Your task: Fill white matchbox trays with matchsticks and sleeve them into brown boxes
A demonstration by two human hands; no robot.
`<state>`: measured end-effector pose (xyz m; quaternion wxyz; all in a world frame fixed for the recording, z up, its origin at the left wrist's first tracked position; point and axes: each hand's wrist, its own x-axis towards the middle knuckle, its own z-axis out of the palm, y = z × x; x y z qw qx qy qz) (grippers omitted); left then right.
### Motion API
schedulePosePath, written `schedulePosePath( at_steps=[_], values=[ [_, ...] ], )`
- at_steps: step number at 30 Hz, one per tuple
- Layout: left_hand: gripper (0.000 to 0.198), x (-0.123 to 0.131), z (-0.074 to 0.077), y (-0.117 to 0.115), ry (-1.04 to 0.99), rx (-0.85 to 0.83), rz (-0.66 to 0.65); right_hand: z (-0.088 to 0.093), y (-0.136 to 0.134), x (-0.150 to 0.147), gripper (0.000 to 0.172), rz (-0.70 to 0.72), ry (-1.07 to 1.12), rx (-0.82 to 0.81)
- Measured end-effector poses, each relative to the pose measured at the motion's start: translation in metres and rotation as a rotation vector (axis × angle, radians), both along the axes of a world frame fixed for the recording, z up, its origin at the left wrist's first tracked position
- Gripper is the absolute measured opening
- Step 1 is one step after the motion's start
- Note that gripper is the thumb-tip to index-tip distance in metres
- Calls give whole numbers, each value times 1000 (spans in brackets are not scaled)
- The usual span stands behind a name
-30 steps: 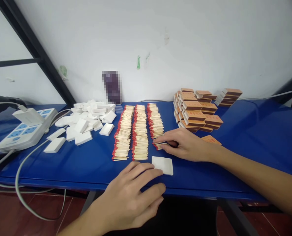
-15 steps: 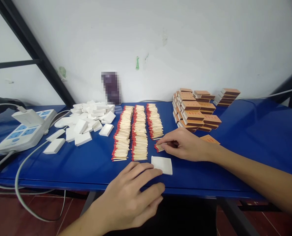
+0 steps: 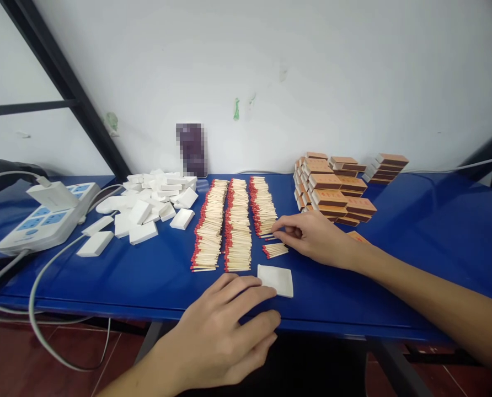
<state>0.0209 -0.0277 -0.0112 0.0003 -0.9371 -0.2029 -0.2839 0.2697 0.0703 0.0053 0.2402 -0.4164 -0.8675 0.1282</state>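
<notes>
My left hand [image 3: 229, 325] rests at the table's front edge, its fingers apart and curved. One fingertip touches the near left side of a white matchbox tray [image 3: 281, 280], which lies open side up. My right hand [image 3: 312, 237] pinches thumb and forefinger at the tail end of a match [image 3: 270, 238], just below the short right-hand row of matches [image 3: 263, 209]. Below that hand is a small separate bunch of matches [image 3: 275, 251]. Two longer rows, a left row [image 3: 209, 226] and a middle row [image 3: 238, 226], lie alongside, red heads to the left.
White matchbox trays [image 3: 146, 204] are heaped at the left. Matchbox sleeves [image 3: 332, 187] stand stacked at the back right, with one flat sleeve [image 3: 357, 237] behind my right forearm. A power strip [image 3: 43, 226] with cables sits at the far left. A pixelated phone-like object [image 3: 193, 149] leans on the wall.
My right hand has lifted off the small bunch and moved slightly up to the end of the right-hand row. The bunch is now uncovered. My left hand stays at the tray.
</notes>
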Motion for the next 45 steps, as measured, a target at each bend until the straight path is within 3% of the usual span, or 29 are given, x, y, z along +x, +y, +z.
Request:
schedulePosePath(
  at_steps=[23,30,36,45],
  values=[
    [15,1,3,-1,-10,1,5,7,-3,-6,16,72,-69,-65],
    [15,0,1,0,-12,-6,-1,13,-8,-2,25,79,-54,-150],
    [15,1,3,0,-12,1,6,19,-13,-4,25,47,-170,-144],
    [15,0,2,0,-9,-4,9,16,-13,-4,21,56,-159,-112]
  ],
)
